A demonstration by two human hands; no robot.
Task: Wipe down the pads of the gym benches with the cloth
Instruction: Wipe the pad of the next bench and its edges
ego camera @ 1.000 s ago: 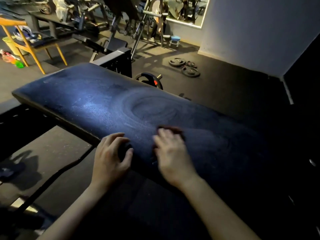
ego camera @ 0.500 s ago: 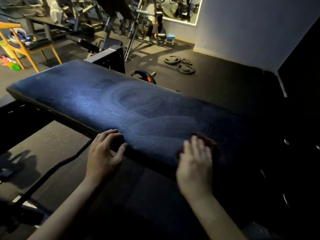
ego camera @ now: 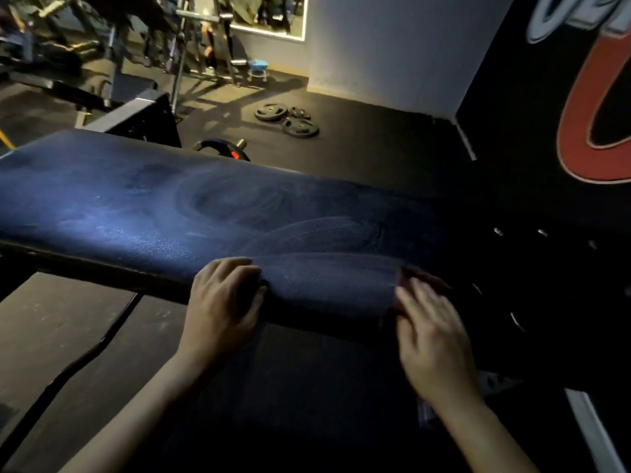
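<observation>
We log a bench pad in dark blue pebbled grain with pale swirling streaks, a reddish-brown cloth, black weight plates on dark floor, a grey wall, a black wall with red, white-edged lettering, a blue-topped stool.

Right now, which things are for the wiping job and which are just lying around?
For the job: bench pad, cloth under the right hand, left hand holding the pad's near edge.
Just lying about: weight plates on the floor, blue stool by the wall.
</observation>
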